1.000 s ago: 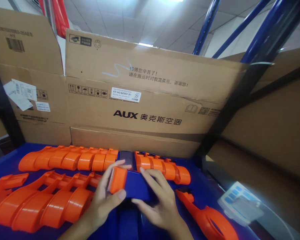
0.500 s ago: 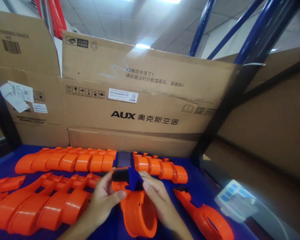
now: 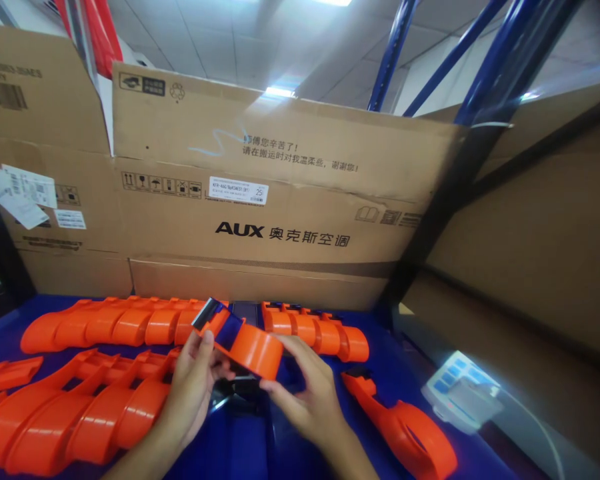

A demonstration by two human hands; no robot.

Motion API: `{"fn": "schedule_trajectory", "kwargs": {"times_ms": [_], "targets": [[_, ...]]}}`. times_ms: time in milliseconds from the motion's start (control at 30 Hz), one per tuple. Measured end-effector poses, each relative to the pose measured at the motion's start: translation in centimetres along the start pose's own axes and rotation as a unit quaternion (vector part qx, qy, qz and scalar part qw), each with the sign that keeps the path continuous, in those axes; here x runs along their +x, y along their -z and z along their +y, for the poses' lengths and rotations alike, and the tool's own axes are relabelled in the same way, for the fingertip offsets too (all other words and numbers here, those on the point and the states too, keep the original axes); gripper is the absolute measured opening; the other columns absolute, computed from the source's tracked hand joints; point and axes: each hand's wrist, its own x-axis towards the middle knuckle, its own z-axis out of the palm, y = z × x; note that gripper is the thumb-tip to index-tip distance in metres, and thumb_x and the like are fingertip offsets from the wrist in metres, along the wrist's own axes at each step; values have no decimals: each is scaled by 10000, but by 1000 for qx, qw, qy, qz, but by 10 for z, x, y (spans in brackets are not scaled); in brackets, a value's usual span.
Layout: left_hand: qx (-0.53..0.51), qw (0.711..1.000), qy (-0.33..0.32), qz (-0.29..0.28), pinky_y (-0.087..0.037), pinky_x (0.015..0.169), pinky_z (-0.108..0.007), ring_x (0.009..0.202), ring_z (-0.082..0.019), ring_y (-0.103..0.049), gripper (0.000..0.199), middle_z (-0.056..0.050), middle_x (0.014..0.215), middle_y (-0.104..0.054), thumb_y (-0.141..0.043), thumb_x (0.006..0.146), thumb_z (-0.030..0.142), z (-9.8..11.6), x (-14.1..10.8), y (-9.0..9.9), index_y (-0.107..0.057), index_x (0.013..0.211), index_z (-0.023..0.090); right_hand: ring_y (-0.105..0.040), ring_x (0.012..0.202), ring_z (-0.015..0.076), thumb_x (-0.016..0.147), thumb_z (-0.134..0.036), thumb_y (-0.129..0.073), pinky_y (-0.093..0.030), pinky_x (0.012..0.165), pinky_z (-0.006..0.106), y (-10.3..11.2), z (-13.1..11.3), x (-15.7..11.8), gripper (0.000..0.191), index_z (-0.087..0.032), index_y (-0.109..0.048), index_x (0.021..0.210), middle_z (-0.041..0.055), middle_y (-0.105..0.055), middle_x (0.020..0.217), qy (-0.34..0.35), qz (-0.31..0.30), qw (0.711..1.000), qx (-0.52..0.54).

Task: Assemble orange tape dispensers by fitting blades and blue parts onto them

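An orange tape dispenser (image 3: pixel 257 351) is held up over the blue table, tilted with its head end up to the left. It has a dark blue flap (image 3: pixel 229 331) and a black strip with a pale edge at its tip. My left hand (image 3: pixel 196 373) is closed around the head end, thumb on the near side. My right hand (image 3: pixel 307 383) has its thumb and fingers on either side of the round end, gripping it. Below the dispenser lies a dark object with a shiny edge (image 3: pixel 237 393), partly hidden and hard to make out.
Rows of orange dispensers stand at the back left (image 3: pixel 115 325), front left (image 3: pixel 90 413) and back right (image 3: pixel 315 332). Another single dispenser (image 3: pixel 410 433) lies at right. A white power strip (image 3: pixel 463 393) with a plug sits beyond. Cardboard (image 3: pixel 280 200) walls the back.
Both hands have turned the dispenser: its ring now points right instead of down toward me, and its head has swung up left. The dark object beneath has come into view.
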Motion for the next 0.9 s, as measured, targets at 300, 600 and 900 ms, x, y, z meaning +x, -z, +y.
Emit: {"fn": "schedule_trajectory", "kwargs": {"times_ms": [300, 600, 900], "targets": [[238, 966, -60, -84, -551, 646, -304, 771, -183, -652, 398, -12, 915, -630, -703, 893, 456, -4, -5, 3, -593, 1212, 244, -696, 907, 278, 923, -495, -642, -557, 860, 420, 43, 46, 16, 495, -174, -646, 1300, 116, -745, 1057, -185, 283, 931, -138], [471, 845, -177, -183, -495, 815, -360, 872, -203, -628, 154, -25, 967, -684, -615, 977, 367, 0, -14, 6, -676, 1072, 263, -566, 1073, 478, 994, -472, -417, -458, 877, 548, 90, 72, 11, 631, -9, -506, 1413, 322, -598, 1191, -349, 198, 774, -490], [472, 830, -221, -200, -483, 771, -332, 822, -189, -612, 116, -27, 925, -679, -598, 994, 318, 6, -19, 4, -685, 976, 243, -534, 1222, 488, 1021, -454, -375, -489, 907, 594, 82, 71, 13, 587, -112, -392, 1498, 292, -530, 1296, -488, 114, 730, -465]]}}
